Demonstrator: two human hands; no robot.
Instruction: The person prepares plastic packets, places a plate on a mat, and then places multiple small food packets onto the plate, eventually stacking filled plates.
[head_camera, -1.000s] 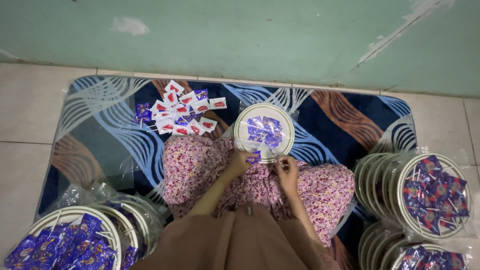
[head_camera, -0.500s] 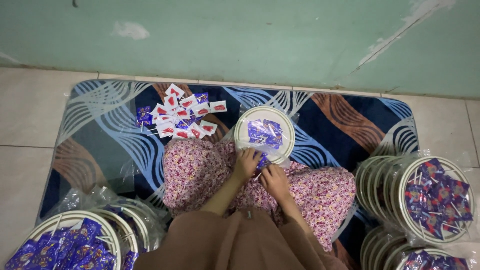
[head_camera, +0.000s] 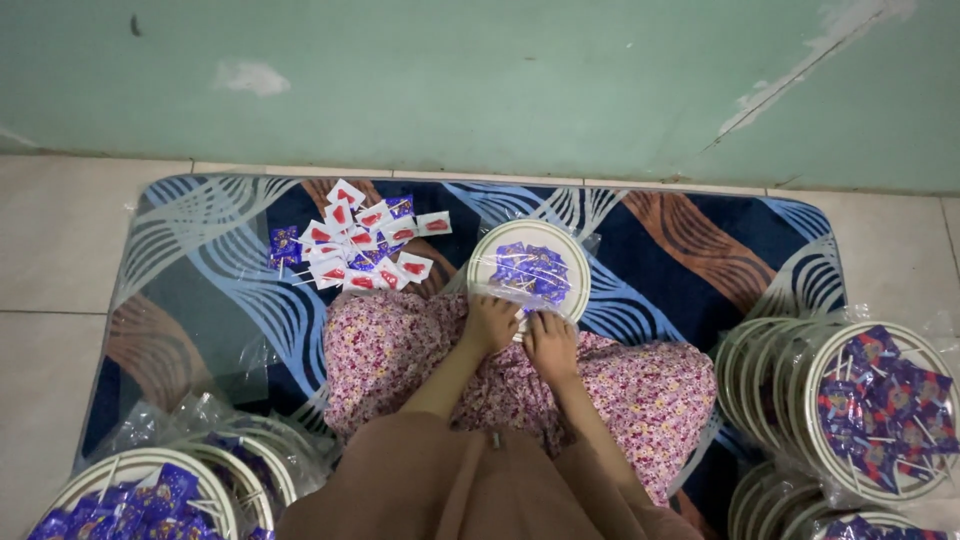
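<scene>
I sit on a patterned mat (head_camera: 200, 290) with a floral skirt over my knees. A round white-rimmed tray (head_camera: 486, 258) in clear plastic rests at my knees, holding several purple wrapped sweets on sticks. My left hand (head_camera: 490, 324) and my right hand (head_camera: 550, 345) lie side by side on the tray's near edge, fingers curled down on the plastic wrap. Whether they pinch the wrap or just press on it is unclear. A loose heap of red-and-white and purple wrapped sweets (head_camera: 358, 250) lies on the mat, left of the tray.
Stacks of wrapped round trays full of purple sweets stand at the right (head_camera: 870, 410) and at the bottom left (head_camera: 150, 490). A green wall (head_camera: 500, 80) rises just beyond the mat. Pale floor tiles (head_camera: 50, 250) border the mat's left side.
My right hand has moved left to join the left hand at the tray's near edge. The view has shifted slightly; the tray stays at my knees.
</scene>
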